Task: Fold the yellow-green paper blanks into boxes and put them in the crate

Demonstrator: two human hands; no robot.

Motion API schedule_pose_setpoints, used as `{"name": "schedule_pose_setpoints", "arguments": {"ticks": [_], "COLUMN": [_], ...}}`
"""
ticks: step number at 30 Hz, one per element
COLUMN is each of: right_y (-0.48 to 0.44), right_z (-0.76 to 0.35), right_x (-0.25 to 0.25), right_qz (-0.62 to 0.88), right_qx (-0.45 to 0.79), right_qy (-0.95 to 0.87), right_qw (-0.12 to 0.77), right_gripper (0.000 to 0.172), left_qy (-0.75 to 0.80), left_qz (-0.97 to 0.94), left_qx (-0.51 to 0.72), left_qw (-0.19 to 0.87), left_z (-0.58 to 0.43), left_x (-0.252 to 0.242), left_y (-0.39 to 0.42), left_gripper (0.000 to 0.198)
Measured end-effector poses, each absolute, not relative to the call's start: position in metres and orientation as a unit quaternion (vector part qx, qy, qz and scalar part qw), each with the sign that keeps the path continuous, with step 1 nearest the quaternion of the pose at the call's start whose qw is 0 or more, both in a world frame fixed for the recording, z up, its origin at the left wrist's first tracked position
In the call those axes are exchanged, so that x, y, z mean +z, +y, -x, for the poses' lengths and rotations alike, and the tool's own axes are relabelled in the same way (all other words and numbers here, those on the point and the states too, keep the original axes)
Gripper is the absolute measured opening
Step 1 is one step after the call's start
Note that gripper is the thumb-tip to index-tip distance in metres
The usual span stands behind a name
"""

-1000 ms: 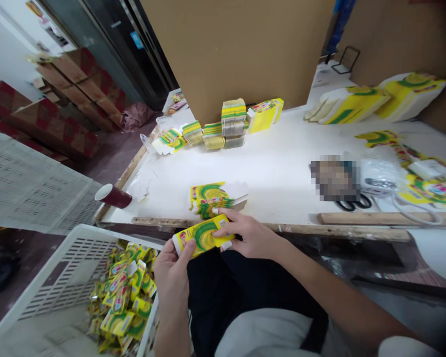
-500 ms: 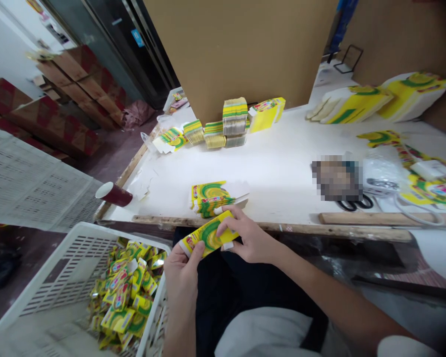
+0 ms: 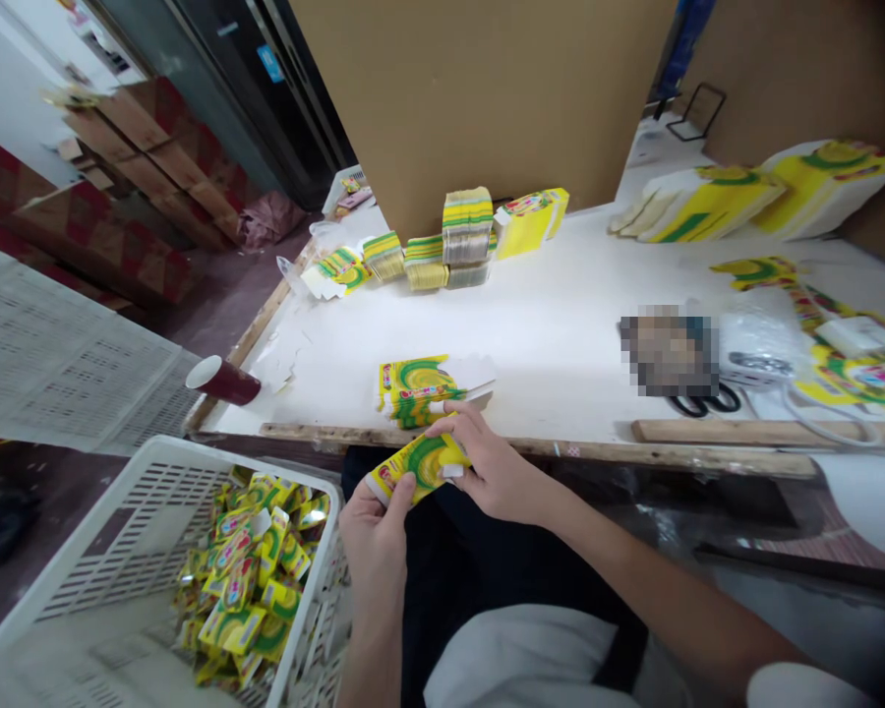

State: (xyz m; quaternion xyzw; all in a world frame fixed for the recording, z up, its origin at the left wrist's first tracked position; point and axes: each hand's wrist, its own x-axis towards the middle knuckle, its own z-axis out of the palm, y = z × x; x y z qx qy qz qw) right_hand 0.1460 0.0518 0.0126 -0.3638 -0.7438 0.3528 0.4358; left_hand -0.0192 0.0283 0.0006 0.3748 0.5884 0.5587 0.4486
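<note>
A small yellow and green carton (image 3: 422, 460) is held between my two hands, just below the table's front edge. My left hand (image 3: 376, 519) grips its lower left end, thumb on the printed face. At its right end, my right hand (image 3: 487, 466) pinches it with bent fingers; white covers or tape show on some fingertips. Right behind the hands, a stack of flat yellow and green cartons (image 3: 417, 382) lies on the white table (image 3: 546, 344), white flaps pointing right. What is inside the held carton cannot be seen.
A white plastic basket (image 3: 154, 454) at lower left holds many small filled cartons (image 3: 240, 580). A dark red cup (image 3: 225, 381) lies tipped at the table's left corner. Bundled cards (image 3: 466, 226) stand at the back. Black-handled scissors (image 3: 708, 400) and a white cable (image 3: 818, 418) lie at right.
Both hands stay on the carton. My left hand has shifted slightly right and up, and my right fingers have moved at the carton's right end, where a flap now looks bent in.
</note>
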Motion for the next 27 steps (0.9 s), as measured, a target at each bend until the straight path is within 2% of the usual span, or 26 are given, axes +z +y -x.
{"name": "schedule_pose_setpoints", "arguments": {"ticks": [4,8,10,13,16,19,27], "right_y": [0.052,0.055,0.057,0.057,0.055,0.054,0.054], "right_z": [-0.138,-0.14,-0.143,-0.149,-0.15,-0.149,-0.146], "right_x": [0.004,0.004,0.007,0.012,0.015,0.015,0.013], "right_qz": [0.378,0.303,0.261,0.234,0.239,0.261,0.289], "right_qx": [0.39,0.563,0.597,0.585,0.574,0.556,0.517], "right_qy": [-0.671,-0.577,-0.56,-0.578,-0.579,-0.58,-0.6], "right_qw": [0.505,0.508,0.511,0.519,0.528,0.535,0.538], "right_gripper": [0.042,0.055,0.061,0.064,0.055,0.049,0.046], "left_qy": [0.589,0.547,0.526,0.503,0.49,0.493,0.504], "left_qz": [-0.358,-0.295,-0.249,-0.187,-0.142,-0.115,-0.072], "left_qx": [0.56,0.575,0.565,0.543,0.539,0.535,0.532], "left_qw": [0.46,0.532,0.585,0.646,0.67,0.676,0.677], "left_z": [0.02,0.023,0.024,0.024,0.02,0.016,0.015], "left_x": [0.002,0.007,0.009,0.01,0.011,0.012,0.012], "left_y": [0.028,0.028,0.028,0.029,0.029,0.029,0.029], "left_gripper": [0.03,0.031,0.031,0.033,0.03,0.024,0.008]}}
